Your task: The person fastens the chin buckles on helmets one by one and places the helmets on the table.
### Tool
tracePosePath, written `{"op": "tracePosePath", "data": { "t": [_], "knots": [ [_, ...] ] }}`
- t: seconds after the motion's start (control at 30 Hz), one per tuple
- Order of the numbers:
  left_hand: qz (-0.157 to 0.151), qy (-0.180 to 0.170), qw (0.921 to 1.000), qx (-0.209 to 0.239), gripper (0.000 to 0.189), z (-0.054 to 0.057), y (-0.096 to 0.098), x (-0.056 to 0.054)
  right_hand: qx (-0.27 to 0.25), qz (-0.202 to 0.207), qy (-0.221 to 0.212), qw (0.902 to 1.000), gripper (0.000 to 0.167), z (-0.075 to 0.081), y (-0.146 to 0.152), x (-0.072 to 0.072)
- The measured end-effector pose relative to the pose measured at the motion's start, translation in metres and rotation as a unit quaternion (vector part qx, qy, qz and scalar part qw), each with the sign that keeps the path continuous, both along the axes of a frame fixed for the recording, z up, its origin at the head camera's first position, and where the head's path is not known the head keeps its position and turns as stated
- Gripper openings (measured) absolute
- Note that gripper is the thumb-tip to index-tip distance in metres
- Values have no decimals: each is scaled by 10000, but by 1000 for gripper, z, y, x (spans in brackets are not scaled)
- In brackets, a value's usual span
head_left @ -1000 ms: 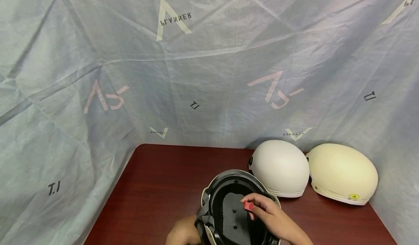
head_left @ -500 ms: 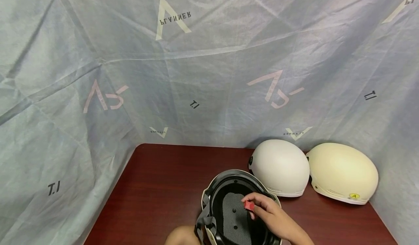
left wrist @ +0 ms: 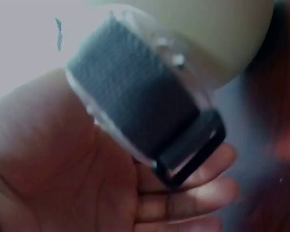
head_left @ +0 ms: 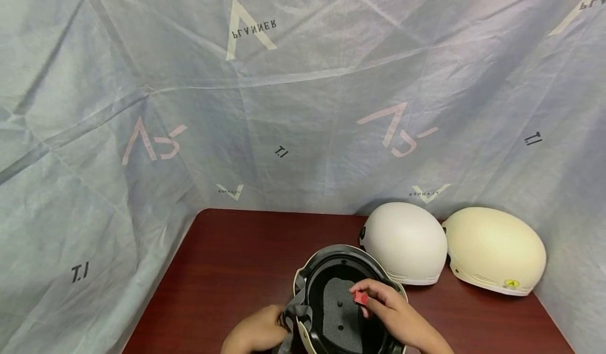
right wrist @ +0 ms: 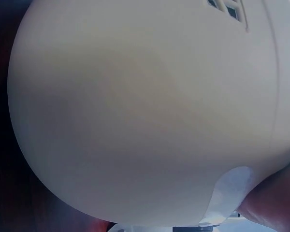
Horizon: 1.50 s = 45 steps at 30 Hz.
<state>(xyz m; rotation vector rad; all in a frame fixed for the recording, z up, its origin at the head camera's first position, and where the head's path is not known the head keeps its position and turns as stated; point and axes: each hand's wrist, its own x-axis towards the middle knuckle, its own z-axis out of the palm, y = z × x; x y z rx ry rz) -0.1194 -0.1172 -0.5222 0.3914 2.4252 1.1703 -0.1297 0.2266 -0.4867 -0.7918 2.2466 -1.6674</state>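
An upturned helmet [head_left: 341, 250] with a black lining lies at the table's front. Inside its opening, my right hand [head_left: 393, 309] pinches a small red buckle [head_left: 360, 297] between thumb and fingers. At the left rim, my left hand [head_left: 258, 329] has its fingers at the grey chin strap [head_left: 299, 310]. In the blurred left wrist view, a wide grey strap [left wrist: 135, 82] with a black slider [left wrist: 193, 150] lies across that hand's fingers [left wrist: 203, 195], which curl behind it. The helmet's pale shell [right wrist: 135, 111] fills the right wrist view, and part of the right hand [right wrist: 275, 203] touches its lower right side.
A white helmet [head_left: 404, 243] and a cream helmet [head_left: 494, 249] with a yellow sticker stand side by side at the back right. Dark red wood forms the tabletop [head_left: 227, 270]. A grey printed cloth [head_left: 303, 80] hangs behind and at both sides.
My left hand has moved up and out from the helmet's left side, and its fingers now show at the strap. The right hand stays in place with the red buckle.
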Motion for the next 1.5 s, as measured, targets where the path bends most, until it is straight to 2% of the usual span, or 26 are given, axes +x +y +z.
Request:
{"op": "tracePosePath", "data": {
  "t": [0.13,0.37,0.6,0.7,0.8,1.07,1.23,1.3,1.37,1.5],
  "knots": [
    [269,126,9996,-6,18,-1,-5,-2,-35,27,12,10000,23,-1,0,1],
    [990,529,9936,-131,11,-1,-10,-7,-63,75,9,10000,23,-2,0,1],
    [1662,360,9849,317,22,3,-13,-18,-107,145,93,9998,25,-2,-1,0],
    [1998,215,9786,448,29,7,-14,-21,-93,150,175,9997,26,-2,-1,0],
    [2241,219,9716,726,35,11,-14,-22,-108,166,213,9996,26,-2,0,0],
    [2322,809,9600,1336,31,20,-9,-26,152,94,-98,9998,27,2,-1,3],
    [2523,1111,9369,2147,13,28,0,-27,148,102,-73,9998,27,2,-1,3],
    [2512,1182,9283,2474,17,34,3,-27,68,151,-83,9998,25,2,-1,3],
    [2444,1211,9241,2676,26,39,7,-27,-29,238,-144,9996,26,2,0,3],
    [2208,1190,9234,2906,44,51,15,-26,-65,441,-165,9989,26,2,0,3]
  ]
}}
